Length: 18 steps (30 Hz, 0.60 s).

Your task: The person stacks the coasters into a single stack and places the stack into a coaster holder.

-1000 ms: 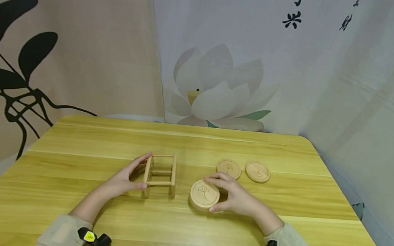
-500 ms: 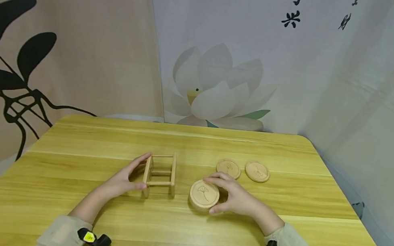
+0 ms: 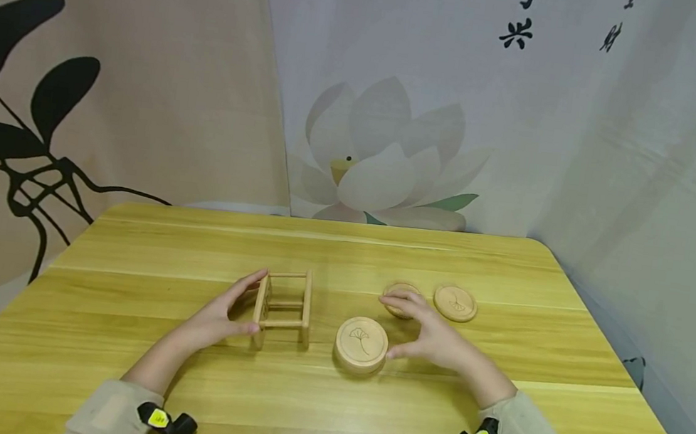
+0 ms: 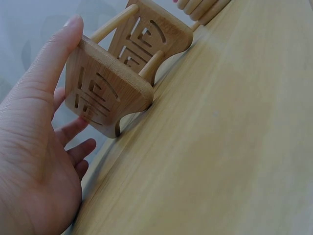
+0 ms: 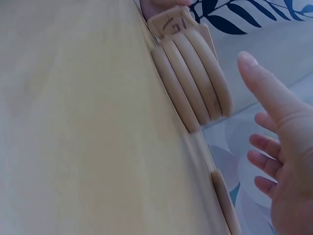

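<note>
Head | left grip point(image 3: 212, 323) holds rack point(image 4: 115, 73) | right grip point(image 3: 434, 338) loose, partly hiding rear disc point(image 3: 398, 313)

A pale lotus-printed hanging point(image 3: 502, 113), apparently cloth, behind a yellowish wood-grain table point(image 3: 300, 412)

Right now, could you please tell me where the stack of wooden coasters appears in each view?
Head: the stack of wooden coasters is just right of centre, below mid-height.
Left wrist: the stack is at the top edge, right of centre, partly cut off.
Right wrist: the stack is mostly in the upper half, right of centre, seen edge-on.
Shared landmark: the wooden rack shows in all three.
</note>
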Each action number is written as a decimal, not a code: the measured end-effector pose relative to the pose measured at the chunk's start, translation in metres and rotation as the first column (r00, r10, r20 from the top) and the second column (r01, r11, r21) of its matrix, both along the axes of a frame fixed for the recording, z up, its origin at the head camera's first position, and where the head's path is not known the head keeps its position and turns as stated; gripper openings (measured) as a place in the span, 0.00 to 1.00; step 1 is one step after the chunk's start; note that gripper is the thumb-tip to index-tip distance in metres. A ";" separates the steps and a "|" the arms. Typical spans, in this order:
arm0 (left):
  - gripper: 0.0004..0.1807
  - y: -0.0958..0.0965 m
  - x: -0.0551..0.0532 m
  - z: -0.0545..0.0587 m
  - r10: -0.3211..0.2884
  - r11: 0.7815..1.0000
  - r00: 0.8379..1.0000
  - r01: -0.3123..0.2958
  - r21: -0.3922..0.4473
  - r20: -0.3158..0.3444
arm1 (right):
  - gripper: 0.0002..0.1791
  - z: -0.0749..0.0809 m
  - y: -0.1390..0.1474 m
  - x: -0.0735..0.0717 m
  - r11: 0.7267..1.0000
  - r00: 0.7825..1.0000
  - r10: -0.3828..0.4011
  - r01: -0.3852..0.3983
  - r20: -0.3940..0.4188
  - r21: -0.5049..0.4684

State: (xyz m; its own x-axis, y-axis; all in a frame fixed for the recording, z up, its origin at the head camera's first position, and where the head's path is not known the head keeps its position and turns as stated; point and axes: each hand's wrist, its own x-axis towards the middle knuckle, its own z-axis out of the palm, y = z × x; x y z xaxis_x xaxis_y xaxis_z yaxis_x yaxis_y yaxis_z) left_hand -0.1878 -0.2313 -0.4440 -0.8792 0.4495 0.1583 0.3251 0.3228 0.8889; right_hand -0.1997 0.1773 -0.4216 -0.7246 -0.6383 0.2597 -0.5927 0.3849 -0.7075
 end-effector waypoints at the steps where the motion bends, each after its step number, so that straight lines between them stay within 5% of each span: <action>1: 0.51 0.000 0.000 0.000 0.000 1.000 1.000 0.000 0.000 -0.001 | 0.48 0.000 0.002 -0.001 1.000 1.000 -0.005 0.005 -0.001 -0.007; 18: 0.50 0.000 0.000 0.001 -0.005 1.000 1.000 0.005 0.015 0.010 | 0.45 -0.004 0.041 -0.020 0.983 0.983 -0.184 0.184 0.004 0.008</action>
